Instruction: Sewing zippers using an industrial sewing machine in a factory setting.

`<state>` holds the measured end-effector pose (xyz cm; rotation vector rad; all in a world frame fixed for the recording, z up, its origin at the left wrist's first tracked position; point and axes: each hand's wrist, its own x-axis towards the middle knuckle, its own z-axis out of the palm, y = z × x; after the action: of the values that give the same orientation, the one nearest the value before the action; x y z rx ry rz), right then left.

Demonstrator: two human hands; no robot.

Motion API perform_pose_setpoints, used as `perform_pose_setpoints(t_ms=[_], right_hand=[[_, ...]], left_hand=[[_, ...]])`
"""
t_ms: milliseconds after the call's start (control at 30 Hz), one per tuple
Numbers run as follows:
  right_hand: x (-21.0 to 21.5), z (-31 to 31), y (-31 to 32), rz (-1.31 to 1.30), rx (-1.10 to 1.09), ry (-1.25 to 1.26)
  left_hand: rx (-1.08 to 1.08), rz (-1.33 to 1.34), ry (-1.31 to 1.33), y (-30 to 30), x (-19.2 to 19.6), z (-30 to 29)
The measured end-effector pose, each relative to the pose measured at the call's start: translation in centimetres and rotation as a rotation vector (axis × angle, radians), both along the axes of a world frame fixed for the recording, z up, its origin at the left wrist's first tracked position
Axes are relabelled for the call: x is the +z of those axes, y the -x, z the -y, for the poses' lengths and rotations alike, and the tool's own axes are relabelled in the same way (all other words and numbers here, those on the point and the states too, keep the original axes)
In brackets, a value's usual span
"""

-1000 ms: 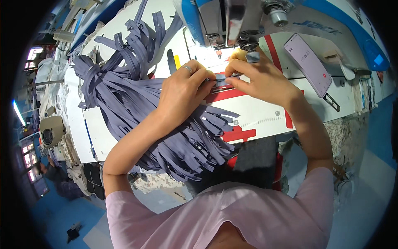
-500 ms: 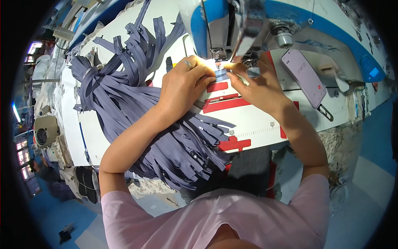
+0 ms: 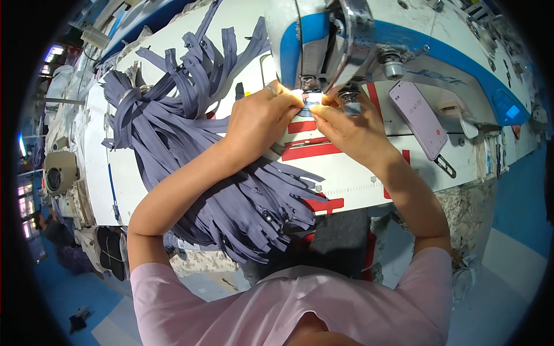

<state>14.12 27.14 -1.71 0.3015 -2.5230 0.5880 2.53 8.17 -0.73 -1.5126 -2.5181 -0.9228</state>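
White surface (image 3: 352, 167), red tape (image 3: 311, 150), heaped grey zippers (image 3: 190, 164), phone (image 3: 418, 118), blue floor (image 3: 107, 294), left fingers (image 3: 292, 104) and right fingers (image 3: 324, 113) pinched on a grey strip (image 3: 309, 112)

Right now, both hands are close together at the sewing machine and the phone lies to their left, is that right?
Not quite: the head view shows the phone to their right. The left hand and right hand are indeed close together at the sewing machine.
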Motion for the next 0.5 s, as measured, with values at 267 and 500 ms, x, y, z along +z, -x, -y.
perform_pose_setpoints(t_ms=[267, 500], right_hand=[[-3.1, -0.5, 0.5, -0.031, -0.029, -0.014], [-2.6, -0.2, 2.1, 0.13, -0.102, 0.373]], left_hand=[[0.065, 0.102, -0.03, 0.2, 0.0, -0.3], [0.116, 0.012, 0.013, 1.2, 0.2, -0.5]])
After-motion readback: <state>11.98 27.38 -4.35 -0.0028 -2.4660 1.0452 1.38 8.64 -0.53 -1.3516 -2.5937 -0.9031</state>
